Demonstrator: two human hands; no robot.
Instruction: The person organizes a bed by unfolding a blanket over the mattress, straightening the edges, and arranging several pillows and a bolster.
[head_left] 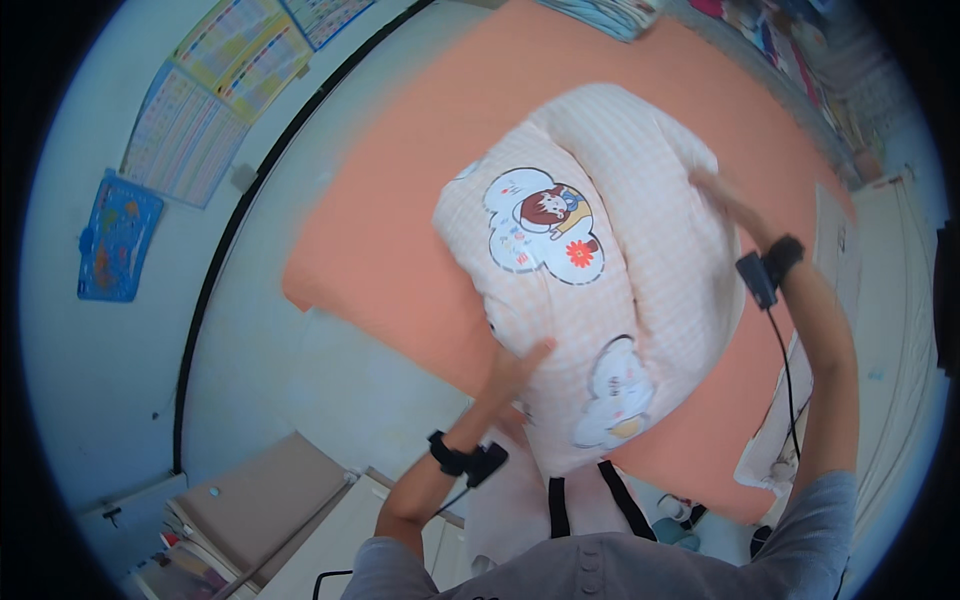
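A folded, puffy quilt (672, 250) in pale pink-and-white check, with cloud-shaped cartoon patches, is in front of me above an orange-covered bed (400, 200). My left hand (522, 368) grips its near left edge, the thumb lying on top and the other fingers mostly hidden by the cloth. At the far right side my right hand (718, 190) holds the quilt's edge, its fingertips partly out of sight. Both wrists wear black straps with small black boxes and cables.
Folded pale cloths (610, 15) lie at the bed's far edge. Left of the bed are a wall with posters (190, 135) and a blue board (122, 238). A beige-topped cabinet (262, 500) stands at the near left. Small items (675, 510) sit below the bed's near edge.
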